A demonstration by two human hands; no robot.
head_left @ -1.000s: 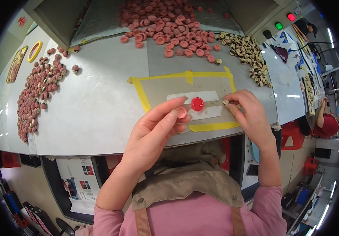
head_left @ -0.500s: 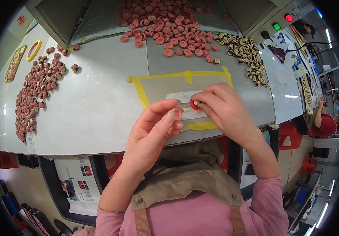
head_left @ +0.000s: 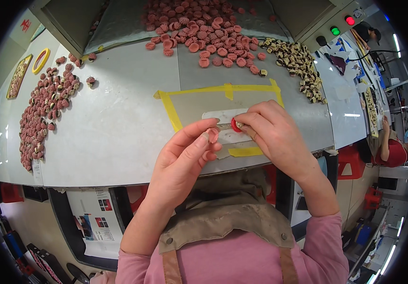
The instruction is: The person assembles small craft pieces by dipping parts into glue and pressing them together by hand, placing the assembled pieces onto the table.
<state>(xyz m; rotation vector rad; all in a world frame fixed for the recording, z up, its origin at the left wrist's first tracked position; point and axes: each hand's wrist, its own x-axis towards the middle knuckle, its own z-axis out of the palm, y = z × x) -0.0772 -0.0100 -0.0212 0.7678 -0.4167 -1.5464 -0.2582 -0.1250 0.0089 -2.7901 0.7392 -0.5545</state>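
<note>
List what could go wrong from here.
1. The left hand holds the pink cup in a fingertip grip, so it might slip or get squeezed out of shape.
2. The right hand has a small pale piece right at the red round dish; a hard push could shift the dish.
3. One cream-and-dark piece lies next to the loose pink cups, so the two kinds might get mixed.
</note>
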